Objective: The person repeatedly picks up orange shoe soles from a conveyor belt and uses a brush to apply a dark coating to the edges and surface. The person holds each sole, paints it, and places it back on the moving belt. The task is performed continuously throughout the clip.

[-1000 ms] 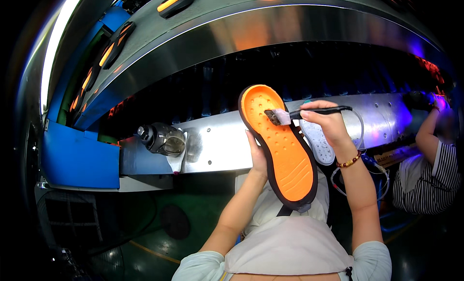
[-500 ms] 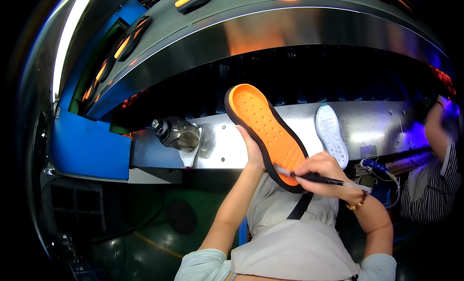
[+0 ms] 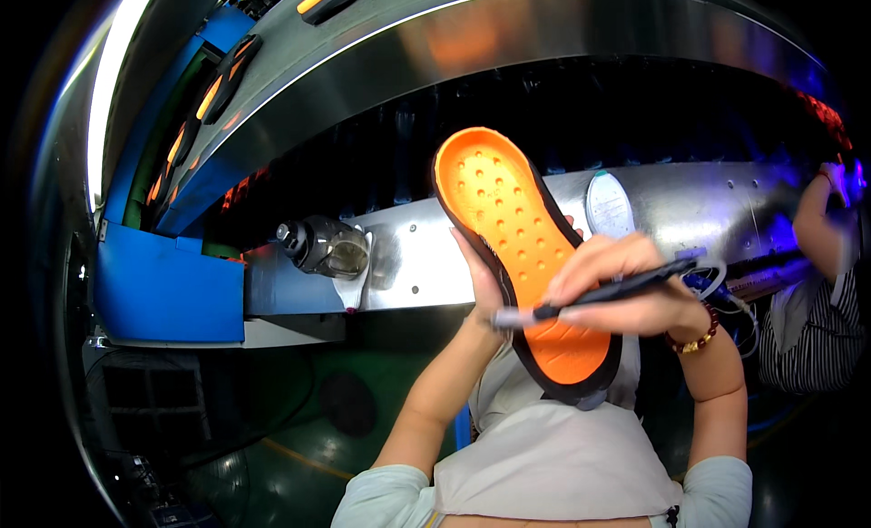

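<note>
My left hand (image 3: 479,278) grips a shoe sole (image 3: 508,220) by its left side. The sole has a black rim and an orange, dimpled inside that faces up; it hangs tilted above my lap. Fingertips show past its far right edge. Pinched in my right hand (image 3: 617,283) is a slim black-handled brush (image 3: 594,295). Its pale tip, blurred by motion, reaches across the sole to the left rim near the middle. Whether the tip touches the rim I cannot tell. Beyond my right hand, a white insole-shaped piece (image 3: 609,204) lies on the metal ledge, partly hidden.
The metal ledge (image 3: 399,265) runs across in front of me. A dark bottle (image 3: 322,247) lies on a white cloth (image 3: 356,288) at left. More orange-and-black soles (image 3: 213,92) sit on the conveyor (image 3: 272,61). Another person's arm (image 3: 812,215) is at far right, near cables (image 3: 735,301).
The sole has come closer and tilted, its heel end lower. My right hand has moved up and right, with the brush now across the middle of the sole instead of its lower end.
</note>
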Available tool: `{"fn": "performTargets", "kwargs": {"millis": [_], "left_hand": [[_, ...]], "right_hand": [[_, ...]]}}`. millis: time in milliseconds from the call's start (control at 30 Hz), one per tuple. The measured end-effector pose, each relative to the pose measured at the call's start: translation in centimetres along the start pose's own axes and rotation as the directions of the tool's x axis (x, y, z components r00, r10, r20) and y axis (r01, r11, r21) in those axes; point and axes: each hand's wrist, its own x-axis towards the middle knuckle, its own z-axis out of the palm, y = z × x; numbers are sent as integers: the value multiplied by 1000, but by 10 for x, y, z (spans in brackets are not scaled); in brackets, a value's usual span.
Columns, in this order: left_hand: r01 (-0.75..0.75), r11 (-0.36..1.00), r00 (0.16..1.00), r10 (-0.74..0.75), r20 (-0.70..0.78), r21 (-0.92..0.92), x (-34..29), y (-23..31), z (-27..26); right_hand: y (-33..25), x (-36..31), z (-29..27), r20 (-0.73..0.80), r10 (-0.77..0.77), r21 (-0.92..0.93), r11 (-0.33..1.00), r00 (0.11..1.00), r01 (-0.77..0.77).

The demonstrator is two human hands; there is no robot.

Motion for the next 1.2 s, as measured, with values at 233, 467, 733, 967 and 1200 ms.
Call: {"fn": "performTargets", "kwargs": {"millis": [233,467,733,967,1200], "left_hand": [[-138,990,989,138,-49,5,8,9,5],[-232,972,972,233,38,-25,18,24,18],[-327,945,945,325,39,31,24,41,23],[-351,927,936,345,64,129,25,59,32],[-316,933,948,306,82,171,31,70,44]], "right_hand": [[5,-4,-2,-22,-51,-46,998,998,50],[8,-6,-5,-104,40,34,999,994,-37],[9,-21,-9,-67,14,14,1000,998,-14],[12,-40,-20,-158,92,-83,991,983,-106],[24,-46,-24,-87,56,391,920,995,-18]]}}
